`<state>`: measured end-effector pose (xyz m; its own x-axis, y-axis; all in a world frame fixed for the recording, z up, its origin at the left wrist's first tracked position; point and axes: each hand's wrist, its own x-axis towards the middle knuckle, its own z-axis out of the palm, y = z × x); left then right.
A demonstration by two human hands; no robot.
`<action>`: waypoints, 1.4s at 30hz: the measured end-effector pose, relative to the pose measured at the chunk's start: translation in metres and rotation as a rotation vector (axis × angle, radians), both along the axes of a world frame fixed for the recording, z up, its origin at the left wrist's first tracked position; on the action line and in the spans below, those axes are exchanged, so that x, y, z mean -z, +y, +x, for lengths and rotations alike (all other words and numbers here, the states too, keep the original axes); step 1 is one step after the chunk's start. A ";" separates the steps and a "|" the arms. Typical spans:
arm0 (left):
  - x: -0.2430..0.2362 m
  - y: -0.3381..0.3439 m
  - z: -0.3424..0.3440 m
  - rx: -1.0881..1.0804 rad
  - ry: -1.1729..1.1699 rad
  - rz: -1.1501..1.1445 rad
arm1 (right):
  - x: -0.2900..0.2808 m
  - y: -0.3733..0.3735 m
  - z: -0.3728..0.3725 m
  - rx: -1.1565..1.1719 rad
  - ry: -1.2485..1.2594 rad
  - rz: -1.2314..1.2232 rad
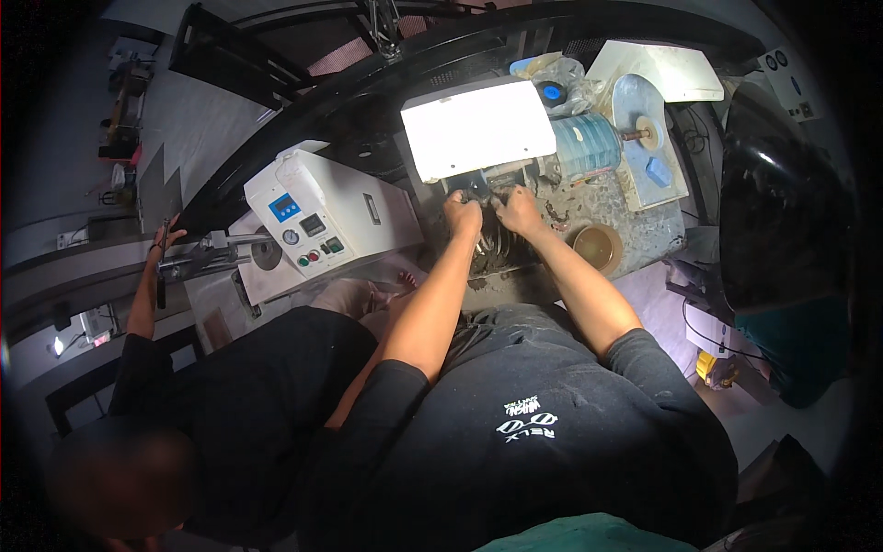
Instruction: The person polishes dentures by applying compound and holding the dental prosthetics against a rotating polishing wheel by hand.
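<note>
The dusty grey tabletop [644, 235] spreads out ahead of you, curving toward the edge of the view. On its left stands the biggest thing, a white machine [345, 198] with a blue display, a round gauge and small coloured buttons on its sloped face. A person in black sits close at your left, one hand [164, 237] up on a metal lever beside that machine. Straight in front of you a bright white lamp hood [476, 124] glares over the spot where you work. To its right lies a ribbed blue motor housing [589, 143] with a shaft and a small disc at its end, and nearer you a shallow round brass-coloured dish [598, 247] rests on the tabletop.

Your left hand [463, 213] and right hand [518, 208] sit side by side, nearly touching, just below the hood. Both are curled tightly, fingers closed, pressing a small dark workpiece [482, 193] between them against the machine there; what it is made of you cannot tell from here.
</note>
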<state>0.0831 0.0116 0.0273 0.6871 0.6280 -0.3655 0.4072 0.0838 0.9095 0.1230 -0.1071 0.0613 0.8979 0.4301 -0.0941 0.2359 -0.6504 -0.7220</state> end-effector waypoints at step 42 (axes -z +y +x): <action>0.000 -0.001 -0.001 0.050 -0.040 0.059 | 0.037 -0.001 0.001 -0.031 -0.149 0.046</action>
<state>0.0825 0.0104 0.0277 0.7315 0.6121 -0.3004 0.3724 0.0103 0.9280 0.1244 -0.1086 0.0248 0.8866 0.4587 0.0593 0.3619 -0.6082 -0.7065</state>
